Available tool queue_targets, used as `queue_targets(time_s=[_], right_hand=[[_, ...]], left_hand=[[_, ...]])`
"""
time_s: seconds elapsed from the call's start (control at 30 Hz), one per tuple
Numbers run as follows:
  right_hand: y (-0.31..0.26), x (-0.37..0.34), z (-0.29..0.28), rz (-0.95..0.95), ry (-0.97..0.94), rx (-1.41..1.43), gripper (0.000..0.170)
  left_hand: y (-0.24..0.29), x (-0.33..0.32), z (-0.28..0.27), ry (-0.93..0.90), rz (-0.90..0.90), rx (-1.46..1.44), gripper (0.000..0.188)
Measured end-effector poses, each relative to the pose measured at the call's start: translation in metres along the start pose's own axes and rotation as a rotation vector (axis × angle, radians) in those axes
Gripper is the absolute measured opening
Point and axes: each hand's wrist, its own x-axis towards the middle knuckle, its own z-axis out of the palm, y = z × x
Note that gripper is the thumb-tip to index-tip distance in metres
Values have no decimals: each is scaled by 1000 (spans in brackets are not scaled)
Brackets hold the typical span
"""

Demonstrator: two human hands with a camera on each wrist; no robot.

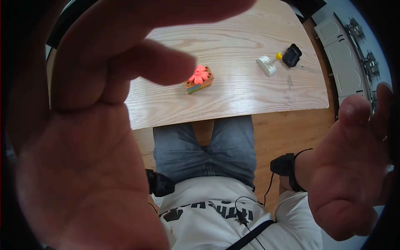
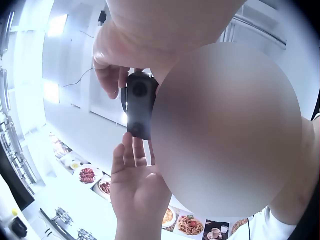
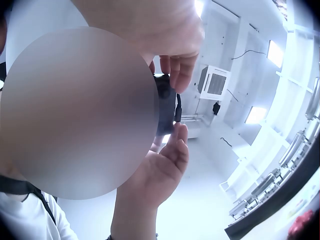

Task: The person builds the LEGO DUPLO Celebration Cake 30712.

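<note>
In the left wrist view, both hands are raised at a black camera device (image 2: 142,107) in front of the person's head. My left hand (image 2: 165,30) curls its fingers round one end, and my right hand (image 2: 140,195) has its fingers at the other. The right wrist view shows the same device (image 3: 166,107) between the right hand (image 3: 150,30) and the left hand (image 3: 155,175); some fingertips are hidden. Close to the lens in the head view, the left hand (image 1: 91,166) fills the left side, while the right hand (image 1: 346,166) is at the right edge.
On the wooden table (image 1: 237,96), a pink flower piece (image 1: 199,74) tops small blocks (image 1: 206,83). Farther right lie a white piece (image 1: 266,66), a yellow piece (image 1: 278,55) and a black container (image 1: 292,56). A cable (image 1: 270,189) runs by the right wrist.
</note>
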Motion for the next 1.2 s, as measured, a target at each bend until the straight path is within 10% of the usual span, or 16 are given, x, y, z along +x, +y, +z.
queue_targets(time_s=[1.2], right_hand=[[-8,-1,-12,-19,-5,-85,10]], left_hand=[[-12,22,22,-43,28,-38,70]])
